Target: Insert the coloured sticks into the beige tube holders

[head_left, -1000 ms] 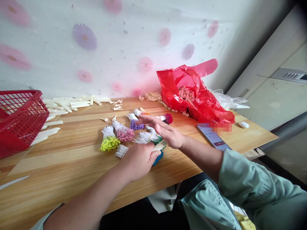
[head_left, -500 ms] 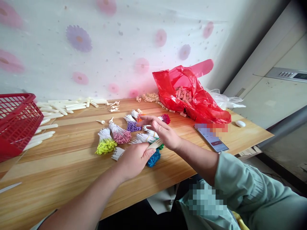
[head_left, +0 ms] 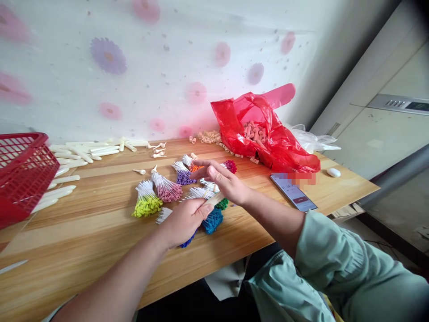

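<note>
A cream tube-like piece [head_left: 215, 198] slants up between my hands over the table. My left hand [head_left: 184, 222] is closed around its lower part, thumb along the top. The palm of my right hand [head_left: 233, 185] touches or nearly touches the upper end, fingers stretched out to the left. Beneath and around them lie bundles of thin white sticks with coloured tips: a yellow bundle [head_left: 147, 205], a pink bundle [head_left: 168, 188], a purple bundle [head_left: 183, 175], a blue bundle [head_left: 212, 221] and a red bundle [head_left: 229, 166]. My left hand partly covers a dark blue bundle [head_left: 188, 241].
A red plastic basket [head_left: 27, 174] stands at the left beside cream tubes [head_left: 90, 149]. Small cream nozzle-like pieces [head_left: 158, 150] lie behind the bundles. An open red bag [head_left: 278, 147] holds slotted pieces [head_left: 254, 133]. A phone [head_left: 293, 192] lies at the right.
My left hand has shifted slightly, and the dark blue tips under it now show. The tube stays in its grip, with my right palm still at the upper end. The view has moved slightly.
</note>
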The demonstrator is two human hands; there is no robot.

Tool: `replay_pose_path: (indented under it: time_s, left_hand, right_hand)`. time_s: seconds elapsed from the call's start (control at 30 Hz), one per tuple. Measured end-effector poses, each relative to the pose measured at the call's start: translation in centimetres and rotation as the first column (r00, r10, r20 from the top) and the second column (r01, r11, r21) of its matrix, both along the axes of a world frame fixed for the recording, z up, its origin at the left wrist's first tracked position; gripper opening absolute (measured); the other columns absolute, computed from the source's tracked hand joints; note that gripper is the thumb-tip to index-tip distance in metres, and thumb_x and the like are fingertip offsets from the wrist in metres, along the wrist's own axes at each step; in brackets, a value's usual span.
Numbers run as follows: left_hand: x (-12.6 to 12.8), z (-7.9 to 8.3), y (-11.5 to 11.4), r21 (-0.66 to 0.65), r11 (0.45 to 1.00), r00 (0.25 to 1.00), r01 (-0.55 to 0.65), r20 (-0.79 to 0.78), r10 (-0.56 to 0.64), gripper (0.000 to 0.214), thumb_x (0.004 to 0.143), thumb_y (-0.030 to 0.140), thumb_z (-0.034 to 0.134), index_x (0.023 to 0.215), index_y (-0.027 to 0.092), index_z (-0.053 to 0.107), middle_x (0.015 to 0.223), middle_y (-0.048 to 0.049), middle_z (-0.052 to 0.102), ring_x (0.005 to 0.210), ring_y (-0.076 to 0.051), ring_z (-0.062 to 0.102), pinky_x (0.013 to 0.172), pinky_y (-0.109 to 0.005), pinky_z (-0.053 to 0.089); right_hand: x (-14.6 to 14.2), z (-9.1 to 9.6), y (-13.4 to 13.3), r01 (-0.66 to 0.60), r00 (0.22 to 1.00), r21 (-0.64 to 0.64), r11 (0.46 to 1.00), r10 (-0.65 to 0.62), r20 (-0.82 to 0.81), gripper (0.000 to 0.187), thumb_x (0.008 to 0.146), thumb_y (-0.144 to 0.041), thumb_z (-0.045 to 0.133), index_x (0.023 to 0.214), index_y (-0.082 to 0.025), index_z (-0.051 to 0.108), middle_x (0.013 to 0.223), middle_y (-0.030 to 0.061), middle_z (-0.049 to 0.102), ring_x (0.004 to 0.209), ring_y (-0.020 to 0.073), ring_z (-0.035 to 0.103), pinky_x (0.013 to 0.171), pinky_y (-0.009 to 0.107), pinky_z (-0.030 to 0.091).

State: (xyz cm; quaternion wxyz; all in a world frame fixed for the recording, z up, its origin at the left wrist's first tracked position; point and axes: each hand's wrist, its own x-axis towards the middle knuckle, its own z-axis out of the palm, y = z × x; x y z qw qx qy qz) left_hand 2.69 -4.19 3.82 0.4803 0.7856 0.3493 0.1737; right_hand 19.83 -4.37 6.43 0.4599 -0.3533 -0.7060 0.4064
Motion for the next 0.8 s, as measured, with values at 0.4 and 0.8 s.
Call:
replay_pose_path:
  time_s: [0.4,0.8]
  left_hand:
    - [0.3,-0.5,-0.6,-0.176,0.983,0.988,-0.045,0.137,0.069,0.041,0.088,0.052,0.042,0.064,0.018,0.042,0.051,0.0072,0.031,0.046,-0.007,0.027,0.041,-0.019,0.022]
    - [-0.3,0.2,-0.1,-0.048,0.999,1.0,0.023,-0.01,-0.024,0.039,0.089,0.051,0.035,0.066,0.02,0.04,0.054,0.0055,0.036,0.047,-0.01,0.035,0.047,-0.023,0.029]
  right_hand:
    - [0.6,-0.1,-2.6,-0.17,0.225,0.561,0.81,-0.522,0.823,0.021,0.091,-0.014,0.041,0.103,-0.01,0.057,0.08,0.0094,0.065,0.065,0.0198,0.059,0.056,0.03,0.04]
    - [0.0,1.0,-0.9,-0.14,0.1,0.359,0.923,-0.348,0.932,0.027,0.091,-0.02,0.04,0.087,-0.014,0.066,0.085,0.0132,0.067,0.078,0.0218,0.061,0.061,0.03,0.039]
